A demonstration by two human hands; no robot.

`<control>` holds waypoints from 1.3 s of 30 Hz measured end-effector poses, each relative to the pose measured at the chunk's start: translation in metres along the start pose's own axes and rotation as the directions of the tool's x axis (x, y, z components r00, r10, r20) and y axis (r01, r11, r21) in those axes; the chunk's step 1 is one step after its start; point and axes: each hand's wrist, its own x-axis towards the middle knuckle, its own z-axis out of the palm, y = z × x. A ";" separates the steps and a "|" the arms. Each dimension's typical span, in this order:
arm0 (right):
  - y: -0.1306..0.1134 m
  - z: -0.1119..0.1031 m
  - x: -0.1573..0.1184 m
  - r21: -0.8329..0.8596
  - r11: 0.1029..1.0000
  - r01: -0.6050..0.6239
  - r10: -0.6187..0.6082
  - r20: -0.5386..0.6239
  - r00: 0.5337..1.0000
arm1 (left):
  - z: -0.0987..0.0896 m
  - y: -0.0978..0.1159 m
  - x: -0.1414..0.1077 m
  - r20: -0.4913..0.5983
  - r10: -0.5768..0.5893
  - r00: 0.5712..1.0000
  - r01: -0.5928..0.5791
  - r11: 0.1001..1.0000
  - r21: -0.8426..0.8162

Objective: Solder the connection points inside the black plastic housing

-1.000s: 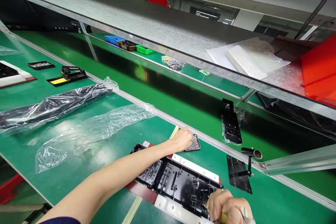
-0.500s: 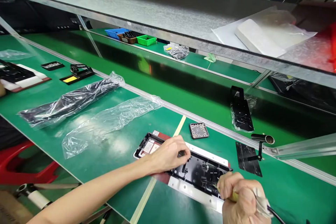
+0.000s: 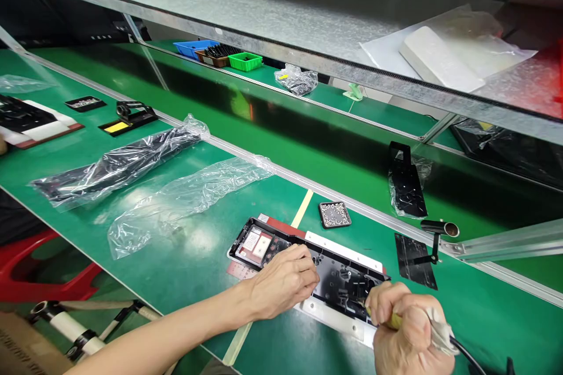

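A long black plastic housing (image 3: 328, 275) lies in a fixture with white side strips (image 3: 345, 251), slanting across the green bench. My left hand (image 3: 285, 278) rests over its middle with fingers curled and pinched together; whatever they hold is hidden. My right hand (image 3: 407, 325), at the housing's near right end, is closed round the yellow handle of a corded soldering iron (image 3: 394, 321). Its thin tip reaches down into the housing. Pale wrapping covers the rear of the handle, where a black cord leaves. Just beyond the housing sits a small black tray (image 3: 334, 214) of tiny metal parts.
A metal tube holder (image 3: 440, 228) stands right on a dark plate. Clear plastic bags (image 3: 176, 199) and a bagged black part (image 3: 123, 161) lie left. A metal shelf (image 3: 264, 29) overhangs the bench. A red stool (image 3: 48, 269) is below the left edge.
My left hand has shifted slightly down and left, uncovering more of the housing's left end. My right hand keeps nearly the same position with the iron. The view has moved a little.
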 end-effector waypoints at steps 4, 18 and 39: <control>0.001 0.000 -0.001 0.010 1.000 -0.016 0.016 -0.004 1.000 | -0.001 0.001 -0.002 0.004 0.013 1.000 -0.013 1.000 0.011; 0.001 0.001 -0.001 -0.016 1.000 -0.006 0.006 0.000 1.000 | 0.000 -0.001 -0.023 0.034 0.083 0.996 -0.088 0.983 0.164; 0.013 -0.009 0.004 0.073 0.996 0.049 -0.059 0.134 0.989 | -0.010 -0.080 0.092 0.067 -0.095 0.993 0.082 0.980 0.179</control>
